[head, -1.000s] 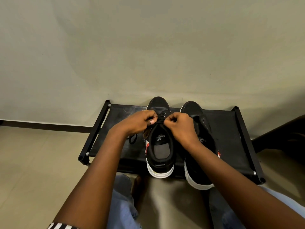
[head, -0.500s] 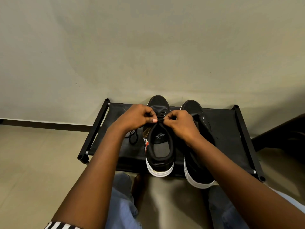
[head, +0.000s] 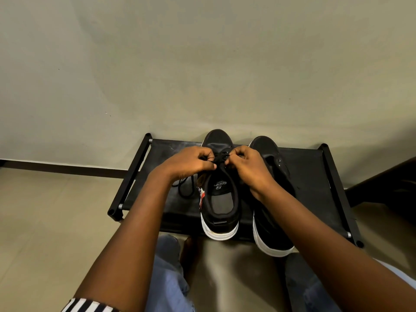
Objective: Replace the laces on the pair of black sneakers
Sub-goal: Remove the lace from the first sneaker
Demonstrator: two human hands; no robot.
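Observation:
Two black sneakers with white soles stand side by side on a low black rack [head: 315,176], toes toward the wall. My left hand [head: 191,163] and my right hand [head: 247,165] meet over the eyelets of the left sneaker [head: 219,199], each pinching a black lace [head: 219,159] stretched between them. A loose loop of that lace [head: 186,188] trails onto the rack left of the shoe. My right forearm crosses over the right sneaker [head: 267,221], whose eyelets show no lace.
The rack stands against a plain wall on a tiled floor. My knees in blue jeans [head: 168,278] are just in front of the rack. A dark piece of furniture [head: 387,183] stands to the right.
Both hands have shifted a little farther up the left sneaker toward its toe, still pinching the lace. The shoes have not moved.

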